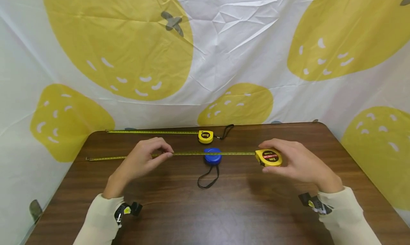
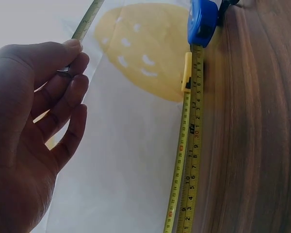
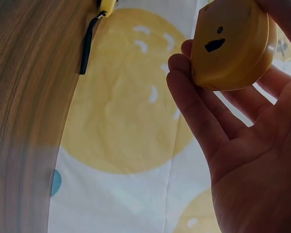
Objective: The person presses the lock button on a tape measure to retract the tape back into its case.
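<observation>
In the head view my right hand [image 1: 299, 163] grips a yellow 2m tape measure [image 1: 273, 159] between thumb and fingers, above the table. Its yellow blade [image 1: 237, 153] stretches left to my left hand [image 1: 144, 155], which pinches the blade's end between thumb and forefinger. The left wrist view shows that blade [image 2: 88, 19] rising from the thumb tip. Beneath the held blade, a blue tape measure [image 1: 213, 160] lies on the table, its own blade [image 1: 105, 159] drawn out to the left and partly hidden behind my left hand. Its black strap [image 1: 209, 184] loops toward me.
Farther back lies another yellow tape measure [image 1: 205, 137], with its blade [image 1: 153, 132] extended leftward and a black strap [image 1: 228, 130] on its right. The brown wooden table [image 1: 205, 216] ends against a white cloth [image 1: 221, 60] printed with yellow fruit, which hangs behind and at both sides.
</observation>
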The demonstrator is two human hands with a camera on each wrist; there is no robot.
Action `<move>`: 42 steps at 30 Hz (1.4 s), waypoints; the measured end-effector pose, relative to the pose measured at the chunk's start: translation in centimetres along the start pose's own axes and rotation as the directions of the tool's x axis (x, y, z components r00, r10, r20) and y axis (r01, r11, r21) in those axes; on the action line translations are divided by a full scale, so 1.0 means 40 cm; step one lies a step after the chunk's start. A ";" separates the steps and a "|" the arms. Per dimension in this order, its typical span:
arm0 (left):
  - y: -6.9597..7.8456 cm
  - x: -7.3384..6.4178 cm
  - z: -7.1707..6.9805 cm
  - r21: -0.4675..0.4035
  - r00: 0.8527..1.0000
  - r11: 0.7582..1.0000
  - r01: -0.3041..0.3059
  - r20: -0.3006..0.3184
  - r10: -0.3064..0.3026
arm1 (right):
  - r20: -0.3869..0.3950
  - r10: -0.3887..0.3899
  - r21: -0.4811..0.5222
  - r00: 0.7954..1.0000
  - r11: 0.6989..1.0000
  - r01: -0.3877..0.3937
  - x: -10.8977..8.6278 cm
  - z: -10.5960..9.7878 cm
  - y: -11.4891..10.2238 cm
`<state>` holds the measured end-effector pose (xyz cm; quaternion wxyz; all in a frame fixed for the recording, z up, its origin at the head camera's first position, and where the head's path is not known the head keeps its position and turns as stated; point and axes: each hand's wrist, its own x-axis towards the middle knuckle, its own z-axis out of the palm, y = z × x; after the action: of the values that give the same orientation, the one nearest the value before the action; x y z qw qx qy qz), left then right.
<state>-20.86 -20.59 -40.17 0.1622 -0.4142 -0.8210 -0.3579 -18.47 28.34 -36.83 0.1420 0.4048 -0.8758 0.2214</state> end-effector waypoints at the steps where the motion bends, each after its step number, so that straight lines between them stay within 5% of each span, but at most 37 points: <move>1: 0.000 0.000 0.001 0.001 1.000 1.000 0.001 -0.001 -0.001 | 0.001 0.003 -0.001 1.000 1.000 -0.003 0.001 0.001 -0.001; 34: 0.016 0.026 0.063 -0.022 0.993 0.993 -0.116 0.011 0.116 | 0.050 -0.023 0.009 0.998 1.000 0.022 0.030 0.068 -0.028; 42: 0.030 0.030 0.083 -0.039 0.992 0.993 -0.108 0.062 0.111 | 0.061 -0.023 0.004 0.998 1.000 0.022 0.037 0.085 -0.041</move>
<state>-20.52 -17.05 -41.24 0.1477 -0.4727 -0.7954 -0.3495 -18.37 24.73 -38.67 0.1169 0.4215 -0.8747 0.2090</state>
